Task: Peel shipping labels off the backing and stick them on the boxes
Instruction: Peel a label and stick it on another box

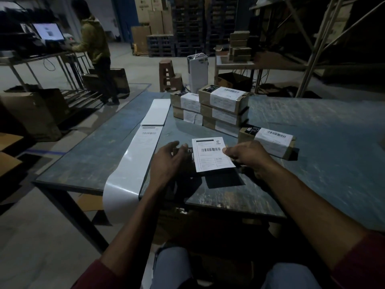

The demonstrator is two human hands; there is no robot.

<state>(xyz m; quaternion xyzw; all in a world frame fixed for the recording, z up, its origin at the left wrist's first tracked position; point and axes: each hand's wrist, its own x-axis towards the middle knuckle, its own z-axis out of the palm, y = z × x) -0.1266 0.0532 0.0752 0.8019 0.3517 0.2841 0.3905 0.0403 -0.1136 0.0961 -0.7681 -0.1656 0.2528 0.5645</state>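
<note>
Between the fingers [226,150] of both hands, the label [213,154] is white with a black header bar and black barcode stripes. Beyond the fingers, the boxes [224,110] are tan cardboard wrapped in white labels. Left of the fingers runs glossy white backing [133,163] over the scuffed blue-grey counter [323,153].

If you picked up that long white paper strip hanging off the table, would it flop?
Probably yes. The backing strip already bends limply over the table edge, so it looks thin and floppy. It shines, so it is likely slick. It lies flat, so it probably slides easily and is light.
</note>
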